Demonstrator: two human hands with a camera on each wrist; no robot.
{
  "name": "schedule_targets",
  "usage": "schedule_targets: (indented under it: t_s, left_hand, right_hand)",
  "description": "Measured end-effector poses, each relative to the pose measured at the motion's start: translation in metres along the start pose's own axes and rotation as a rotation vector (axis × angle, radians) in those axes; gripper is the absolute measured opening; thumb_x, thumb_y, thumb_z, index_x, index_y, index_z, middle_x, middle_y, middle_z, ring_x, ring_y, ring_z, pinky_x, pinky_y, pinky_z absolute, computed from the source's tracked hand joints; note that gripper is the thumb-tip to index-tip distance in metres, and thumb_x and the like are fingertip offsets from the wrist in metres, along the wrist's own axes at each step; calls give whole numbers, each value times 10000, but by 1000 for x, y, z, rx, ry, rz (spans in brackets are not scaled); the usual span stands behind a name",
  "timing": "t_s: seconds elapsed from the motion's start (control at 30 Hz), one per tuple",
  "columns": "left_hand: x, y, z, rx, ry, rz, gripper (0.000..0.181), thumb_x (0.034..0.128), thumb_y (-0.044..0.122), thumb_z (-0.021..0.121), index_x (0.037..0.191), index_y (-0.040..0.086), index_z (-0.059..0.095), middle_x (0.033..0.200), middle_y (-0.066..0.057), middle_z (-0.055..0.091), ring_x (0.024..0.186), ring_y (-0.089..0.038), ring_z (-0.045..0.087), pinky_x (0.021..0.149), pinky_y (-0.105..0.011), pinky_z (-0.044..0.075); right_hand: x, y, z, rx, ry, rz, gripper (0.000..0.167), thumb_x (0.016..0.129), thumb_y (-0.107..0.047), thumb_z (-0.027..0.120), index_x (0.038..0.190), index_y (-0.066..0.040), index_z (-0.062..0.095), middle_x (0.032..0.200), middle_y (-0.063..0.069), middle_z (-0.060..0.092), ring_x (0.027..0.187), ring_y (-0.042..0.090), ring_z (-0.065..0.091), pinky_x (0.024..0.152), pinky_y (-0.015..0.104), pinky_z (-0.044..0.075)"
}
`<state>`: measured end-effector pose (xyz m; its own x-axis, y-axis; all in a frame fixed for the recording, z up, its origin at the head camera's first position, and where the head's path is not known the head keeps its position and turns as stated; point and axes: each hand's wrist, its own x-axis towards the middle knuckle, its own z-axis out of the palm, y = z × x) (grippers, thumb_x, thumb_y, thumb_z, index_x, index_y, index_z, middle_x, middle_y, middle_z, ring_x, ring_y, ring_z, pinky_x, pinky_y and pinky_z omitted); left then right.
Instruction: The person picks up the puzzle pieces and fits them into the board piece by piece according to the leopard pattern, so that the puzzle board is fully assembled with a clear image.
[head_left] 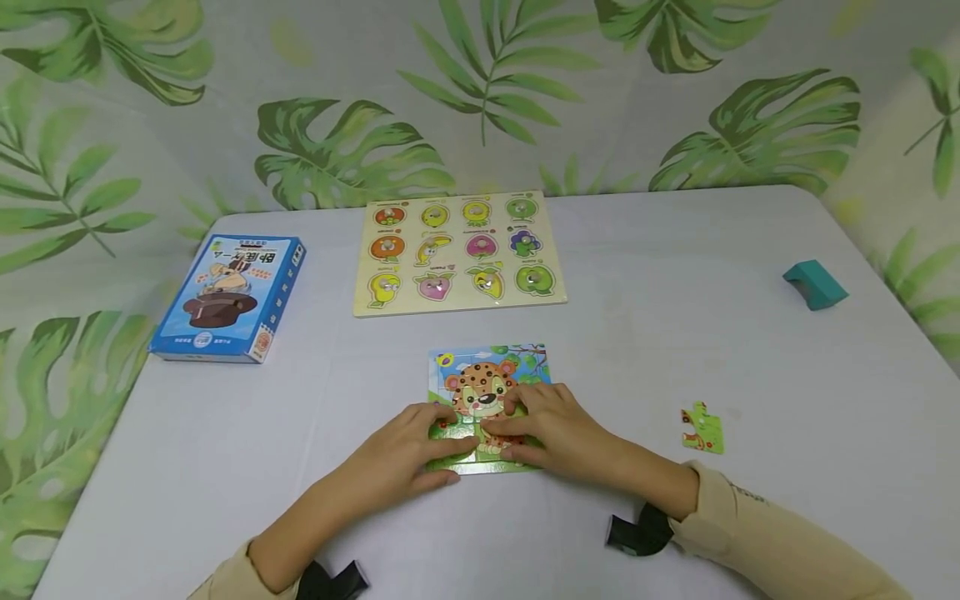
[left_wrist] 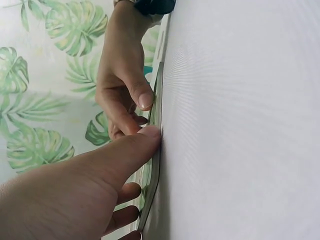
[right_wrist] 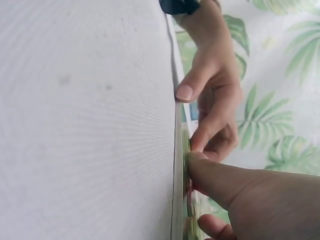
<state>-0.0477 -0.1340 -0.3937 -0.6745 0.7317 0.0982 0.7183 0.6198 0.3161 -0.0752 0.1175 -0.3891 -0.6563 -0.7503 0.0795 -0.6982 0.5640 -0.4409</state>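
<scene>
A jigsaw puzzle (head_left: 480, 377) with a spotted leopard cub lies on the table between both hands. My left hand (head_left: 408, 450) rests on its lower left part, the fingertips on the picture and the thumb near the bottom edge. From the other side my right hand (head_left: 558, 433) touches the lower right part with spread fingertips, covering that area. In the left wrist view the left thumb (left_wrist: 132, 150) lies over the puzzle's edge, facing the other hand. A loose green puzzle piece (head_left: 703, 428) lies on the table to the right.
Behind the puzzle lies a wooden fruit board (head_left: 459, 265). A blue game box (head_left: 228, 298) is at the left. Far right sits a teal block (head_left: 815, 284). White cloth covers the table (head_left: 645, 333), with a leaf-patterned cloth (head_left: 525, 92) behind.
</scene>
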Motion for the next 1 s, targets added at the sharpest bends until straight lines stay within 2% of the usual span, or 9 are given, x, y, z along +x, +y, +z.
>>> schedule_targets:
  t_s: [0.2,0.37,0.47,0.6,0.67,0.77,0.83,1.0]
  left_hand:
    - [1,1,-1,29,-3,27,391,826,384,626,1201,278,597,1258,-73,450,1164,-215,394,961,-344,348]
    - [0,0,-1,-16,-8,-3,391,822,382,633,1198,282,597,1274,-66,441,1175,-208,379,964,-349,342]
    - [-1,0,0,-53,1,-21,390,820,381,636,1197,287,598,1288,-48,430,1184,-200,365,967,-350,337]
    - [-1,-1,3,-68,12,-26,395,819,385,635,1201,295,592,1298,-33,419,1184,-195,361,966,-347,336]
    - [-1,-2,4,-71,18,-21,399,817,385,637,1203,294,592,1298,-34,418,1183,-193,360,965,-345,336]
    - [-1,-2,5,-77,25,-16,402,816,382,639,1204,287,592,1296,-37,416,1183,-193,358,966,-345,335]
    - [-1,-2,5,-84,28,-16,402,816,379,641,1204,284,592,1295,-38,416,1183,-193,357,966,-346,334]
    - [-2,-2,4,-88,21,-32,404,817,386,638,1206,291,589,1302,-31,410,1187,-187,351,965,-346,335]
  right_hand:
    - [-1,0,3,-33,21,-11,363,821,-381,631,1172,-292,617,1024,-44,428,1002,178,378,883,388,272]
    - [-2,1,4,10,-1,2,401,827,-369,630,1218,-298,576,1061,-72,402,1095,187,340,923,418,226]
    - [-4,2,1,76,-36,17,466,816,-370,642,1258,-269,536,1136,-75,405,1158,170,318,949,436,200]
    - [-9,3,-13,219,-49,67,559,784,-356,683,1290,-216,490,1233,-50,410,1166,182,344,954,457,267]
    - [-15,4,-23,283,-21,98,583,776,-340,696,1295,-199,473,1258,-45,399,1167,190,353,942,454,321]
    - [-28,7,-40,315,71,116,609,764,-318,711,1300,-181,456,1273,-29,383,1181,188,354,926,435,373]
    - [-40,10,-52,297,150,122,626,752,-299,725,1300,-174,451,1285,-26,377,1187,171,354,929,393,383]
    - [-74,17,-74,191,327,152,735,671,-154,795,1313,-156,437,1278,-26,387,1174,104,355,942,165,311]
